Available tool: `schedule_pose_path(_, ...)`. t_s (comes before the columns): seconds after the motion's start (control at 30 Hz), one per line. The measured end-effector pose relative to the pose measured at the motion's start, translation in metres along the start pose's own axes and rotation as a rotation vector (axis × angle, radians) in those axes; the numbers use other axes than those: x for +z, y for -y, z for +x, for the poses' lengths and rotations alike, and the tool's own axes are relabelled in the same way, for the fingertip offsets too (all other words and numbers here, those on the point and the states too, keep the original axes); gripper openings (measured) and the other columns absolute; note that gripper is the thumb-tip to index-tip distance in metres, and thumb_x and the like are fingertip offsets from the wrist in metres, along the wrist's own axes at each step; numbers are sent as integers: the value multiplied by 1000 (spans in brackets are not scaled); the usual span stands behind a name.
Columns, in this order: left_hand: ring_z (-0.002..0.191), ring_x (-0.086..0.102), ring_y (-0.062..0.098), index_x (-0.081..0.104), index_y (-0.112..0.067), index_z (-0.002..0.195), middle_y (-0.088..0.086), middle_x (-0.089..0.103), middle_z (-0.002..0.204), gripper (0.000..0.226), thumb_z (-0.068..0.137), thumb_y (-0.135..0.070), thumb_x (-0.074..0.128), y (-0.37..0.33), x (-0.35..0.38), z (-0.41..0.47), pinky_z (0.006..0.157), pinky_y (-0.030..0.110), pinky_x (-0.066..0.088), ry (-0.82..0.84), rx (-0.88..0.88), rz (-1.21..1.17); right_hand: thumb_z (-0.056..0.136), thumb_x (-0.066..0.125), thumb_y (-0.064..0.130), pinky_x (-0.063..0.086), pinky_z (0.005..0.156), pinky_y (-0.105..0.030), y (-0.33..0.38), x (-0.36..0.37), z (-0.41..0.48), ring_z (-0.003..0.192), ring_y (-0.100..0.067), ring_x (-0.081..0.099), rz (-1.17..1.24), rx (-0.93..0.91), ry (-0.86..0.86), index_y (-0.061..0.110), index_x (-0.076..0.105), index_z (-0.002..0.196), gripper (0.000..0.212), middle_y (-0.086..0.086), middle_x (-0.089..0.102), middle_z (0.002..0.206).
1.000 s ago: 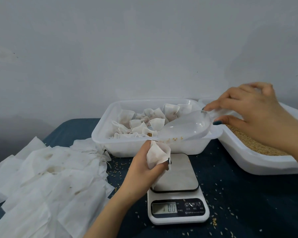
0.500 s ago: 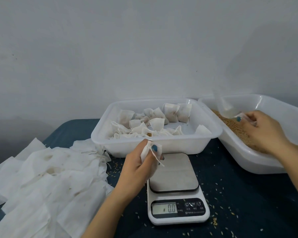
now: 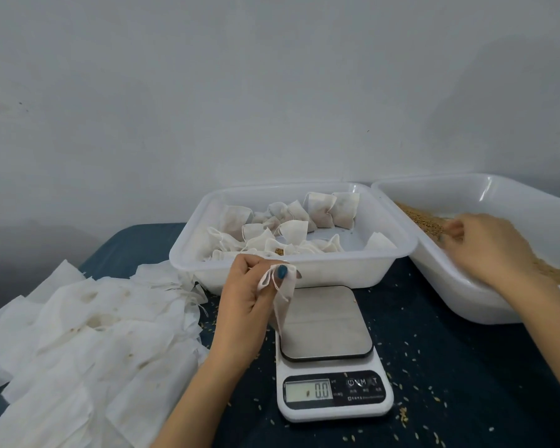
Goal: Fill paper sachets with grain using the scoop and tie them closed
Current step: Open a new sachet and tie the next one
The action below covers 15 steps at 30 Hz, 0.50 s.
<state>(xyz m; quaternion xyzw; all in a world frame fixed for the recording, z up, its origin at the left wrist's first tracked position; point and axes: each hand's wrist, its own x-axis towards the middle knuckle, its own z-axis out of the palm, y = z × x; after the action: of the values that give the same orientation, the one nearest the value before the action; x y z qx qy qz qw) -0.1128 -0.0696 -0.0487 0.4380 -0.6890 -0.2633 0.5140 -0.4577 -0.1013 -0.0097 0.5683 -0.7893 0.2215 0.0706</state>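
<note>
My left hand point(image 3: 244, 299) pinches the gathered top of a white paper sachet point(image 3: 285, 297), which hangs over the left edge of the scale. Its drawstring loops out beside my thumb. My right hand point(image 3: 488, 250) is down in the right-hand tray point(image 3: 434, 266), knuckles up, fingers curled over the brown grain point(image 3: 416, 216). The clear scoop is almost wholly hidden under that hand; only a faint pale bit shows by the fingertips. Several filled sachets point(image 3: 330, 210) lie in the middle white tray point(image 3: 304, 274).
A white kitchen scale point(image 3: 327, 323) reading 0.0 stands in front of the middle tray. A heap of flat empty sachets point(image 3: 94, 334) covers the table's left side. Loose grains are scattered on the dark blue cloth point(image 3: 450, 367). A grey wall rises behind.
My right hand carried the clear scoop from above the sachet to the right and lowered it into the grain tray. My left hand closed its fingers round the sachet's mouth.
</note>
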Motion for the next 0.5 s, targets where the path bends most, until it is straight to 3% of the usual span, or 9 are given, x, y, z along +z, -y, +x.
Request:
schedule_pose_path(0.03, 96, 57, 7, 74, -33, 98, -18, 52, 95, 20, 99, -36, 55, 0, 0, 0, 84, 26, 50, 2, -3, -23, 93, 60, 26, 47, 74, -34, 9, -3, -6, 96, -27, 60, 110, -65, -83, 17, 67, 112, 22, -2, 67, 104)
schedule_pose_path(0.1, 96, 59, 8, 75, -36, 98, -12, 58, 97, 22, 99, -25, 56, 0, 2, 0, 83, 19, 47, -9, 17, -25, 91, 59, 28, 40, 62, -29, 33, -11, -22, 78, -13, 55, 278, -203, -140, 24, 62, 102, 12, 9, 61, 92)
schedule_pose_path(0.2, 99, 62, 3, 75, -28, 102, -5, 68, 102, 21, 97, -24, 55, -3, 4, 0, 83, 12, 44, -16, 19, -59, 86, 59, 41, 34, 53, -24, 70, -14, -54, 64, -3, 54, 448, -336, -60, 36, 51, 86, 9, 16, 59, 76)
schedule_pose_path(0.37, 101, 66, 0, 74, -18, 105, -10, 74, 105, 26, 97, -25, 51, -8, 12, -3, 82, 9, 46, 97, -42, -286, 90, 62, 41, 42, 53, -24, 92, 25, -98, 71, -1, 57, 516, -358, 89, 37, 46, 82, 18, 25, 59, 83)
schedule_pose_path(0.5, 96, 65, 6, 72, -13, 110, -5, 73, 103, 28, 98, -27, 51, -4, 22, -6, 79, 17, 50, 159, -148, -416, 90, 61, 40, 34, 51, -24, 80, 51, -108, 70, -1, 56, 523, -274, 89, 39, 43, 81, 20, 21, 59, 78)
